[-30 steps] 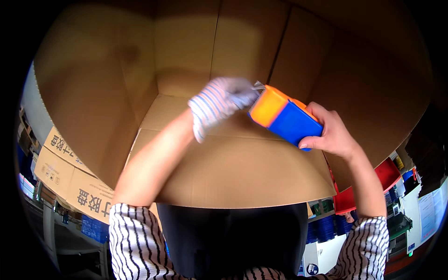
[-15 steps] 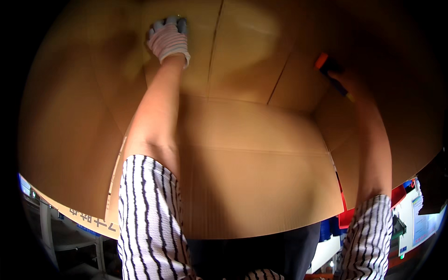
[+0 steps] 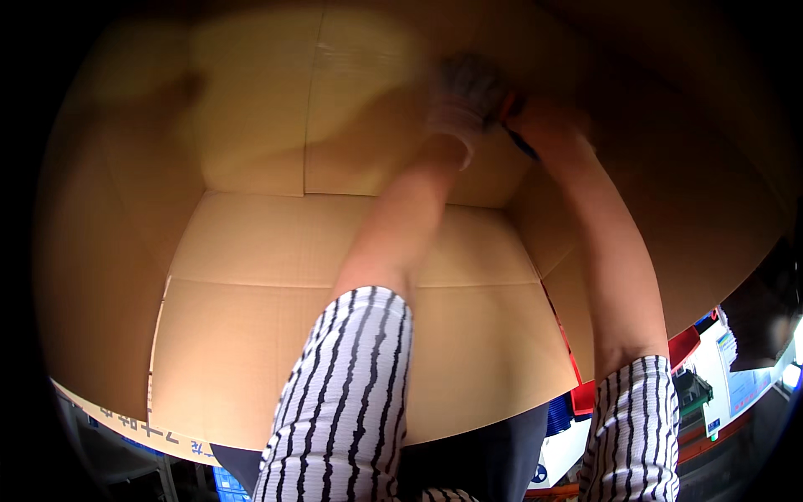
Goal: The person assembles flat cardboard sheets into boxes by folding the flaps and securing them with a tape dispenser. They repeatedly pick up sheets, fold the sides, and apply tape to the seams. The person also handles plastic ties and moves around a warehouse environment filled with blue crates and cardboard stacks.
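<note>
Both my arms reach deep into a large open cardboard box (image 3: 251, 335). My left hand (image 3: 465, 94), in a white knit glove, is blurred near the far bottom of the box. Right beside it is my bare right hand (image 3: 552, 125), closed around an orange-and-blue block (image 3: 517, 134) of which only a thin sliver shows between the two hands. The gloved hand is against or very close to the block; its grip is not visible. Striped sleeves cover both upper arms.
The box's brown walls and flaps fill nearly the whole view. Past its right rim are a red bin (image 3: 682, 347) and blue crates (image 3: 559, 414), with papers and shelving at the far right. A printed box flap (image 3: 125, 422) lies at the lower left.
My left hand has swung from the box's far left over to the right beside my right hand. My head has dipped lower into the box, and the block is now mostly hidden.
</note>
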`<control>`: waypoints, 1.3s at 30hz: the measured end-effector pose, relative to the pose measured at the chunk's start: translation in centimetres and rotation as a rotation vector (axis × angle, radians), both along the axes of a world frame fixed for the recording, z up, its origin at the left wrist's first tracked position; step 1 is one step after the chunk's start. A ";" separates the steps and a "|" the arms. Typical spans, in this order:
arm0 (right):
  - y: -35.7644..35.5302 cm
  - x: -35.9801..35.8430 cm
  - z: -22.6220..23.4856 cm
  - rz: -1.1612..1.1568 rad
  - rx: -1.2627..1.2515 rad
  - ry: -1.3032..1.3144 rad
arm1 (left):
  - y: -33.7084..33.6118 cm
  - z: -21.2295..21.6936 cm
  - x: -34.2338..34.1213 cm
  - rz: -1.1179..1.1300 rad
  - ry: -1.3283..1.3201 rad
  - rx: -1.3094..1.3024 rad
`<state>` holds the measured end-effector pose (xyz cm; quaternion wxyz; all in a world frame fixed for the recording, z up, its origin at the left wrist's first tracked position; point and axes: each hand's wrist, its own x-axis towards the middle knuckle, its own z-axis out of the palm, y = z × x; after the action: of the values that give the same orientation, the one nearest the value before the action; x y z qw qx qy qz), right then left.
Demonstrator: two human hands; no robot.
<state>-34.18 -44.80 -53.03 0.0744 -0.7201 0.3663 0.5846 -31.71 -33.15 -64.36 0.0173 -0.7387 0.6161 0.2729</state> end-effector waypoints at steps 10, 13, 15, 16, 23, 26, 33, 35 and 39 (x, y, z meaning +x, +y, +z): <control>3.7 -3.7 9.6 0.107 0.050 -0.460 | 1.9 11.9 8.8 -0.111 0.236 0.613; 5.4 -8.7 18.4 -0.455 0.211 -0.466 | 6.6 18.6 14.4 0.080 -0.005 0.488; 8.6 -11.9 24.7 -0.954 0.246 -0.499 | 8.2 26.5 20.6 0.031 -0.298 0.209; 10.4 -12.7 27.6 -1.130 0.224 -0.601 | 9.2 30.5 24.1 0.124 -0.453 0.096; 24.7 -19.5 36.3 -2.446 -0.209 -1.262 | 13.4 38.0 40.1 0.855 0.245 -0.054; 30.1 -18.9 36.1 -2.667 -0.420 -1.165 | 14.1 39.8 41.0 0.968 0.379 -0.074; 36.2 -5.4 35.6 -2.935 -0.111 -0.824 | 24.7 59.3 48.9 1.037 0.345 -0.354; 36.6 2.2 34.6 -3.007 0.022 -0.957 | 27.4 66.2 52.3 1.029 0.333 -0.471; 34.5 17.8 31.6 -2.894 0.428 -1.095 | 35.1 74.5 57.7 1.297 0.297 -0.887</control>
<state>-16.38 -10.26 -21.40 0.7693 0.1380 0.5643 -0.2659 26.01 1.97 10.13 -0.5225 -0.8437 0.1107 0.0534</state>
